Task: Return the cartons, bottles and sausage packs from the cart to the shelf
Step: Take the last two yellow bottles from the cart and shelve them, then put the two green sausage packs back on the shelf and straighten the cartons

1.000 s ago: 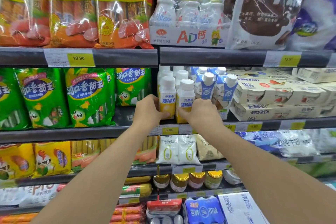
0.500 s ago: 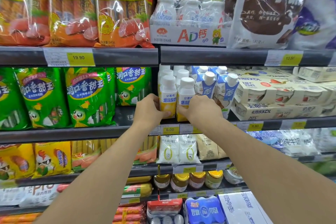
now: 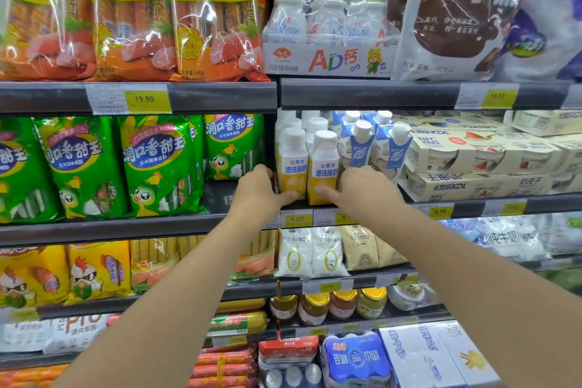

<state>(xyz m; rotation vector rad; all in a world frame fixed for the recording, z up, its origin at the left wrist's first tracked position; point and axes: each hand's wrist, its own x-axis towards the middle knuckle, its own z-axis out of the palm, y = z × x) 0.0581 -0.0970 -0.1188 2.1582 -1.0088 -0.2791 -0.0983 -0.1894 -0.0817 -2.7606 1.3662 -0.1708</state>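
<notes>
Both hands up at the second shelf (image 3: 409, 205), on the two front yellow-and-white bottles. Left hand (image 3: 256, 195) wraps the left bottle (image 3: 293, 164) from its outer side, thumb across the lower front. Right hand (image 3: 362, 189) does the same on the right bottle (image 3: 324, 167), thumb on its yellow base. The two bottles stand upright, touching each other, at the shelf's front edge, just above the 6.00 price tag (image 3: 296, 219). More white-capped bottles of that kind are lined up behind them. Just right of the right bottle: blue-and-white cartons (image 3: 390, 148) with white caps, upright, my right hand partly in front of them. Left of the left bottle, across the shelf divider: green sausage packs (image 3: 160, 164) standing in a row. Cart not in view.
</notes>
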